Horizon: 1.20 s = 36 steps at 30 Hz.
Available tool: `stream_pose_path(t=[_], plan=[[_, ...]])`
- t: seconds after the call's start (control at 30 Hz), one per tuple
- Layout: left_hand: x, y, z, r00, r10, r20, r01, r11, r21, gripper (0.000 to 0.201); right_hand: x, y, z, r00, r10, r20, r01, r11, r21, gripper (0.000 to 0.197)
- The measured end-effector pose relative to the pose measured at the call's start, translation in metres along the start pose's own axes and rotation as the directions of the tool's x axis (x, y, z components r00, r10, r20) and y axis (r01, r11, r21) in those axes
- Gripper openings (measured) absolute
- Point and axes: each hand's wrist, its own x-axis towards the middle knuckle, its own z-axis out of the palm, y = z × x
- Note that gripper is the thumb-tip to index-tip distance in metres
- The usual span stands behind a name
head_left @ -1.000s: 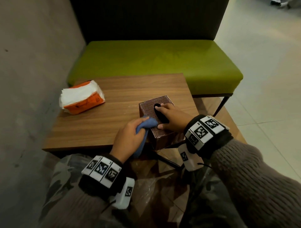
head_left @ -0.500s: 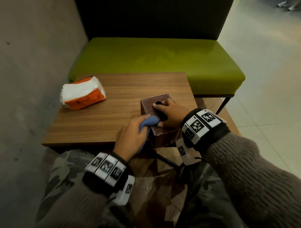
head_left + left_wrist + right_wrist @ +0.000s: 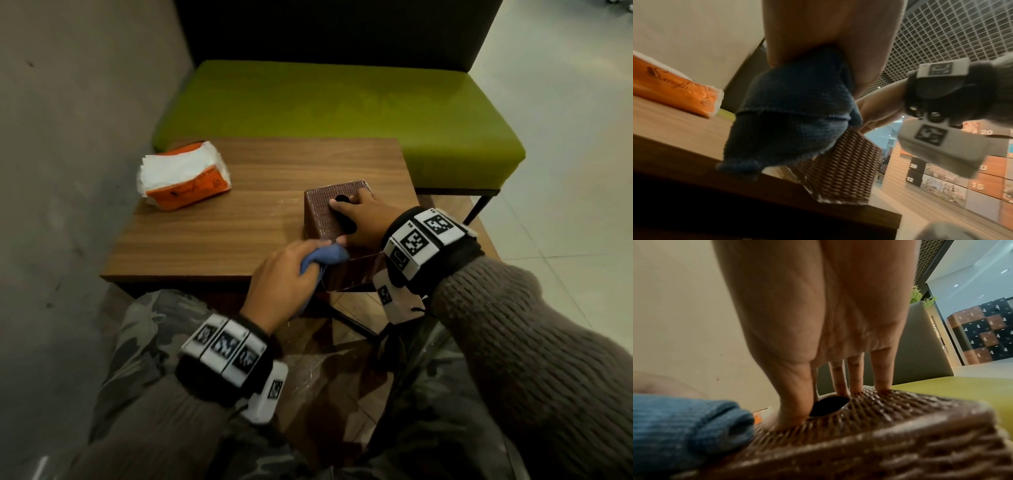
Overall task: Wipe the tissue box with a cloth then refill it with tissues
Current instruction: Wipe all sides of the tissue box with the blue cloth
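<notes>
Head view: tissue box (image 3: 323, 212) lies under right hand (image 3: 364, 222).

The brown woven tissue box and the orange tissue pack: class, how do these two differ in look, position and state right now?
The tissue box is dark brown, woven and rigid; the tissue pack is orange with white tissues showing. The box stands at the table's near right corner; the pack lies at its far left. The right hand steadies the box while the left hand wipes it with the cloth; the pack is untouched. Both rest on the table.

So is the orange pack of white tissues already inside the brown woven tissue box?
No, the orange pack of white tissues lies on the wooden table, apart from the brown woven tissue box.
</notes>
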Motion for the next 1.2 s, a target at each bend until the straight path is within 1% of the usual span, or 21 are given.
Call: stream_pose_path(t=[0.07,0.13,0.17,0.23,0.3,0.37,0.47,0.53,0.57,0.67,0.77,0.83,0.9,0.97,1.0,1.07,1.13,1.2], plan=[[0.02,-0.005,-0.003,0.998,-0.055,-0.022,0.055,0.998,0.013,0.042,-0.001,-0.002,-0.001,1.0,-0.004,-0.004,0.004,1.0,-0.011,0.079],[0.033,-0.006,-0.006,0.997,-0.069,-0.036,0.07,0.997,0.036,0.044,-0.002,-0.002,-0.003,1.0,0.001,0.011,-0.001,1.0,-0.01,0.08],[0.033,-0.005,-0.005,0.997,-0.068,-0.024,0.069,0.997,0.044,0.043,-0.003,-0.002,-0.003,1.0,0.004,0.013,-0.004,1.0,-0.008,0.08],[0.014,0.002,-0.003,0.999,-0.046,0.0,0.046,0.998,0.045,0.042,-0.004,-0.002,-0.002,1.0,0.009,0.002,-0.009,1.0,0.002,0.08],[-0.011,0.009,-0.002,1.0,0.012,0.01,-0.012,0.999,0.044,0.041,-0.003,-0.002,-0.001,1.0,0.012,-0.002,-0.012,1.0,-0.003,0.08],[-0.02,0.012,-0.002,0.999,0.047,-0.002,-0.047,0.997,0.064,0.041,-0.001,-0.002,-0.001,1.0,0.018,0.004,-0.018,1.0,-0.021,0.081],[-0.013,0.015,-0.007,0.999,0.046,-0.012,-0.044,0.991,0.125,0.037,-0.001,-0.004,-0.002,1.0,0.019,0.01,-0.018,0.999,-0.044,0.082],[-0.013,0.019,-0.01,0.998,0.066,0.008,-0.066,0.974,0.215,0.035,-0.003,-0.005,-0.003,1.0,0.018,0.002,-0.018,0.999,-0.032,0.082],[-0.014,0.02,-0.011,0.997,0.072,0.013,-0.073,0.962,0.264,0.038,-0.004,-0.007,-0.003,1.0,0.025,-0.011,-0.025,0.999,-0.029,0.082],[-0.013,0.013,-0.019,0.996,0.089,0.012,-0.088,0.93,0.357,0.043,-0.007,-0.017,-0.002,0.996,0.082,-0.031,-0.084,0.993,-0.077,0.078],[-0.003,-0.004,-0.04,0.994,0.103,0.018,-0.102,0.911,0.401,0.035,-0.007,-0.034,-0.002,0.993,0.116,-0.032,-0.119,0.983,-0.141,0.079],[0.007,-0.012,-0.052,0.994,0.096,0.06,-0.113,0.898,0.425,0.032,-0.006,-0.037,-0.005,0.995,0.104,-0.008,-0.104,0.985,-0.137,0.079],[0.017,-0.012,-0.059,0.99,0.096,0.104,-0.134,0.869,0.476,0.031,-0.006,-0.033,-0.011,0.998,0.067,0.01,-0.065,0.989,-0.132,0.073],[0.025,-0.01,-0.063,0.985,0.094,0.144,-0.155,0.844,0.514,0.03,-0.008,-0.025,-0.018,1.0,0.023,0.002,-0.022,0.986,-0.165,0.067],[0.028,-0.012,-0.064,0.983,0.092,0.156,-0.161,0.842,0.515,0.03,-0.009,-0.021,-0.02,1.0,0.004,-0.001,-0.004,0.982,-0.188,0.067],[0.032,-0.017,-0.064,0.983,0.088,0.162,-0.158,0.852,0.5,0.031,-0.01,-0.013,-0.02,0.999,-0.038,0.018,0.04,0.982,-0.186,0.073],[0.036,-0.023,-0.065,0.985,0.084,0.15,-0.147,0.863,0.484,0.03,-0.011,-0.008,-0.018,0.997,-0.058,0.046,0.063,0.99,-0.125,0.082],[0.04,-0.024,-0.067,0.987,0.076,0.144,-0.135,0.878,0.46,0.029,-0.009,-0.006,-0.015,0.997,-0.064,0.031,0.067,0.993,-0.096,0.085]])
